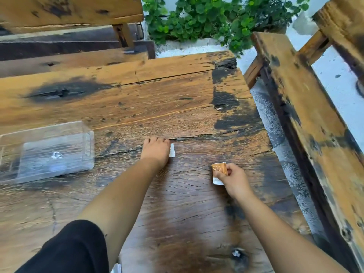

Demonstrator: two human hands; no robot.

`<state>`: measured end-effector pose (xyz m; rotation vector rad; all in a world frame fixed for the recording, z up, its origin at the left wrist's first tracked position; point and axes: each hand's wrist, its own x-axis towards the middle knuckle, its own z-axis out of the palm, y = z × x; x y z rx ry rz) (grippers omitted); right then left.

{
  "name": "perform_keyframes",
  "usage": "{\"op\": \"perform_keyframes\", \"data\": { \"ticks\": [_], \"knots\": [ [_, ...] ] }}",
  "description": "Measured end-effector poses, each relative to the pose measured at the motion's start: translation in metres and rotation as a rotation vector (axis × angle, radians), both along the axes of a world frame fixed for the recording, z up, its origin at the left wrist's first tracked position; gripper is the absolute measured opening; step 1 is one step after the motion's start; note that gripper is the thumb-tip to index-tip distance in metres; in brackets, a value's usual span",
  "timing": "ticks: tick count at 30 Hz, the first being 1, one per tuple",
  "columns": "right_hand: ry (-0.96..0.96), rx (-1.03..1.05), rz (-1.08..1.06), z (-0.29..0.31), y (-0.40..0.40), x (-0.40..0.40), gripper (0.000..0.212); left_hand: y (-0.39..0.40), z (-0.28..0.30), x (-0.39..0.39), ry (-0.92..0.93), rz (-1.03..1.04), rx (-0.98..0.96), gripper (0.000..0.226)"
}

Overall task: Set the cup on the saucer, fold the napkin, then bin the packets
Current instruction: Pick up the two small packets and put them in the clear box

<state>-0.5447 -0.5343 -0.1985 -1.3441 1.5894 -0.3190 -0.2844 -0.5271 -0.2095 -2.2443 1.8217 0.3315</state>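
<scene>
My right hand (233,179) pinches an orange packet (219,168) just above the wooden table (177,91); a white packet edge (216,181) pokes out under the same fingers. My left hand (156,151) lies knuckles-up on the table middle, fingers curled over a white packet (172,150), of which only a strip shows at the hand's right side. A clear plastic box (47,150) stands open on the table to the left. No cup, saucer or napkin is in view.
A wooden bench (307,99) runs along the table's right edge, another bench (69,14) along the far left. Green potted plants (216,18) stand beyond the far end. A small white scrap (236,253) lies on the near table part.
</scene>
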Motion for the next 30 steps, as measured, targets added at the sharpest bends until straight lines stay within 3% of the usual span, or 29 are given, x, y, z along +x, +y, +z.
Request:
{"op": "perform_keyframes", "data": {
  "ticks": [3, 5, 8, 14, 21, 25, 30],
  "knots": [
    [-0.038, -0.012, -0.006, 0.011, 0.001, 0.022, 0.010, 0.015, 0.005, 0.011, 0.175, 0.173, 0.001, 0.020],
    [-0.065, -0.009, -0.001, 0.019, 0.003, 0.040, 0.007, 0.031, 0.013, 0.022, 0.394, 0.339, -0.065, 0.011],
    [-0.126, 0.007, 0.016, 0.034, 0.010, 0.078, 0.010, 0.062, 0.036, 0.044, 0.801, 0.623, -0.219, 0.015],
    [-0.334, 0.101, 0.089, 0.071, 0.045, 0.203, 0.013, 0.136, 0.093, 0.136, 1.192, 1.051, -0.532, 0.020],
    [-0.389, 0.037, 0.195, 0.096, 0.111, 0.366, 0.001, 0.224, 0.116, 0.273, 1.105, 1.215, -0.715, 0.013],
    [-0.254, -0.050, 0.234, 0.094, 0.126, 0.429, 0.008, 0.240, 0.106, 0.329, 1.072, 1.267, -0.727, 0.016],
    [-0.102, -0.079, 0.267, 0.080, 0.117, 0.456, 0.033, 0.226, 0.091, 0.347, 1.083, 1.233, -0.668, 0.024]
  ]
}}
